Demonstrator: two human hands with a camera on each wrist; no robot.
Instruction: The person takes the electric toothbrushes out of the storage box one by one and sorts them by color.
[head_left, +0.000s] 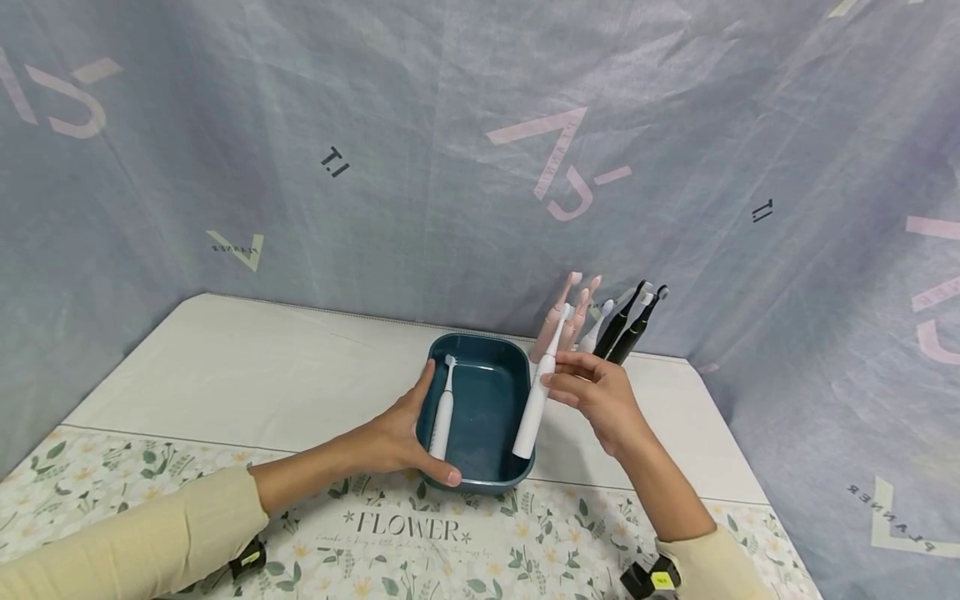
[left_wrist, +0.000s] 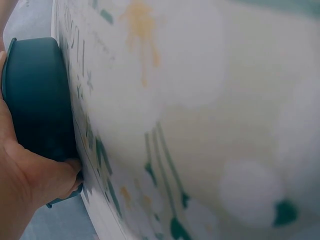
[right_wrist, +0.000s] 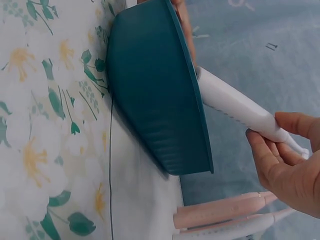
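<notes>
A dark teal plastic bin [head_left: 480,485] stands on the table with one white electric toothbrush [head_left: 443,421] lying along its left side. My left hand [head_left: 397,437] grips the bin's left side, thumb at the near rim; the left wrist view shows fingers [left_wrist: 72,167] around the outer wall. Between the thumb and fingers of my right hand [head_left: 592,392], a second white electric toothbrush [head_left: 534,408] is pinched near its neck. It tilts, brush head up and away, its base over the bin's right rim. In the right wrist view the held handle [right_wrist: 235,100] appears beside the rim.
Behind my right hand stand several pink electric toothbrushes [head_left: 546,332], a white one [head_left: 588,340] and black ones [head_left: 628,337]. A floral mat [head_left: 330,542] covers the table's near part. A grey-blue printed curtain [head_left: 420,167] hangs at the back and sides.
</notes>
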